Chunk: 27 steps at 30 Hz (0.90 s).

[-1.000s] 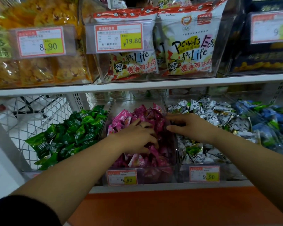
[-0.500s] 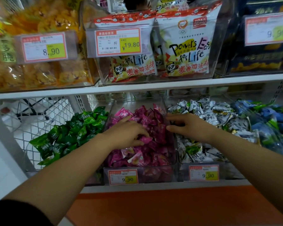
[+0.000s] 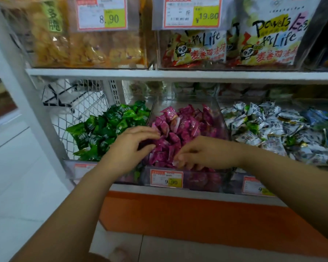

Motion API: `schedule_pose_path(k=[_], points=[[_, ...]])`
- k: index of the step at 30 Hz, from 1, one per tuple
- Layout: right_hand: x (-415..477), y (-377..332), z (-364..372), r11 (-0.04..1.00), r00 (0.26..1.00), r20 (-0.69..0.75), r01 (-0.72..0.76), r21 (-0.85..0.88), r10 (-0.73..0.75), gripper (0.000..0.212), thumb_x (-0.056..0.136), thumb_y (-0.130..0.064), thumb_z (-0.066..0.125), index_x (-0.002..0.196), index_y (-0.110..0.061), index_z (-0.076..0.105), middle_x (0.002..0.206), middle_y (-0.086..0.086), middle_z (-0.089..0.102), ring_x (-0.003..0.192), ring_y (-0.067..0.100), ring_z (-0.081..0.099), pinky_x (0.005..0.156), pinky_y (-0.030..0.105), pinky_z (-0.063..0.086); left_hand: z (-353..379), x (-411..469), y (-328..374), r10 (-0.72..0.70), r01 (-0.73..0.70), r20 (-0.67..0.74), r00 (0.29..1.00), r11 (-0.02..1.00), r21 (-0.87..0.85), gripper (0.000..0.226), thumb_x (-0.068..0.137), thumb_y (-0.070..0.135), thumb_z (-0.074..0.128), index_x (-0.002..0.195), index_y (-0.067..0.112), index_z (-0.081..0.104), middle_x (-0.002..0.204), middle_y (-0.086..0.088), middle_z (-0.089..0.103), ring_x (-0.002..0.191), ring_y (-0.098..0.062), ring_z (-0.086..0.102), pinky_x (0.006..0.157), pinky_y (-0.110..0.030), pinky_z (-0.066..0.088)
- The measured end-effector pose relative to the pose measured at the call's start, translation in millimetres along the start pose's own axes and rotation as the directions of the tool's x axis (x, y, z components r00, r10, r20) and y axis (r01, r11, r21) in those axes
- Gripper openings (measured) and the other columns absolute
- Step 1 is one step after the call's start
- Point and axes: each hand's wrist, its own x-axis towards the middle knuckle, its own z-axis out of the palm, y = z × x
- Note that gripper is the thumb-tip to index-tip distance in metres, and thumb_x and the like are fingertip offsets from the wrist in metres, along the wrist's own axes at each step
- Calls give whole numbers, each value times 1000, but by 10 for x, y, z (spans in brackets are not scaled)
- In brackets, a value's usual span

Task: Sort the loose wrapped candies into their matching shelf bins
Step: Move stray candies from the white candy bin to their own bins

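Observation:
Clear bins stand side by side on the lower shelf, holding green candies (image 3: 110, 129), pink candies (image 3: 184, 125), silver-white candies (image 3: 263, 127) and blue candies (image 3: 318, 118). My left hand (image 3: 129, 148) hovers at the pink bin's left edge, beside the green pile, with fingers and thumb curved apart and nothing between them. My right hand (image 3: 204, 154) lies over the front of the pink pile. Its fingertips curl down into the wrappers, and I cannot see whether they pinch one. The pink bin's front wall (image 3: 201, 180) carries a 9.90 price tag (image 3: 167, 179).
The upper shelf (image 3: 178, 74) holds clear boxes of yellow snacks (image 3: 80, 48) and printed snack bags (image 3: 269, 40). A white wire mesh panel (image 3: 80, 114) and a white upright post (image 3: 21, 87) close the shelf's left end. An orange base panel (image 3: 197, 214) runs below.
My right hand has moved left from the silver-white bin's edge to the front of the pink pile. My left hand has slid to the pink bin's left edge. The view has shifted closer.

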Motion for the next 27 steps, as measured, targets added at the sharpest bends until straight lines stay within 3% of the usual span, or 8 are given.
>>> schedule_pose_path(k=[3,5,7,9,12,15,23,27], points=[[116,-43,98,996,991,104,-90,6,88,41,101,-31,41,104,4,62,71,13,56,60,23,53,57,12,46,31,-42,-38,20,-20,-1,1000,1000,24,30,89,21,63,118,30,64,130,17,50,123,-8,43,106,-25,31],[152,-120,84,990,977,161,-144,10,140,43,101,-32,39,105,4,62,68,12,45,58,20,41,57,19,41,42,-30,-51,29,-29,3,1000,999,45,31,90,19,63,118,29,64,132,16,50,121,-4,43,102,-18,29],[215,-126,67,984,954,246,-176,-2,171,43,100,-38,38,101,-5,65,78,18,50,67,23,43,66,31,41,41,-17,-63,25,-25,1,1000,999,25,33,90,16,62,119,30,63,130,18,50,116,3,43,98,-12,29],[262,-132,81,965,918,330,-256,64,222,34,101,-40,36,97,-21,64,88,3,65,76,12,59,80,30,47,32,-15,-57,11,-12,-14,1000,999,-40,36,89,10,63,119,29,63,124,22,50,112,6,46,98,-12,34],[336,-103,142,941,890,412,-287,177,194,41,102,-40,29,130,-20,51,134,-3,54,125,14,49,109,35,34,11,-21,-44,-18,16,-16,1000,995,-97,39,89,6,60,119,30,63,120,25,50,111,5,48,99,-12,35],[380,-97,141,927,915,359,-285,246,186,52,102,-42,24,149,-19,25,155,-2,27,141,15,27,107,27,22,-4,-24,-61,-33,32,-5,999,994,-108,41,90,5,58,119,33,62,117,27,49,107,11,46,90,3,28],[455,31,86,939,957,213,-245,243,194,48,100,-34,37,147,-26,29,150,-3,36,135,15,37,104,33,36,10,-12,-37,-31,24,-74,997,996,-83,37,87,4,57,115,26,66,107,23,50,90,14,49,76,3,33],[484,69,1,953,969,168,-213,216,179,48,100,-25,39,146,-21,31,144,0,44,128,14,44,98,30,43,76,31,-63,-12,2,-140,990,997,-73,32,84,9,54,112,21,68,101,17,54,96,-2,50,93,-16,36]])
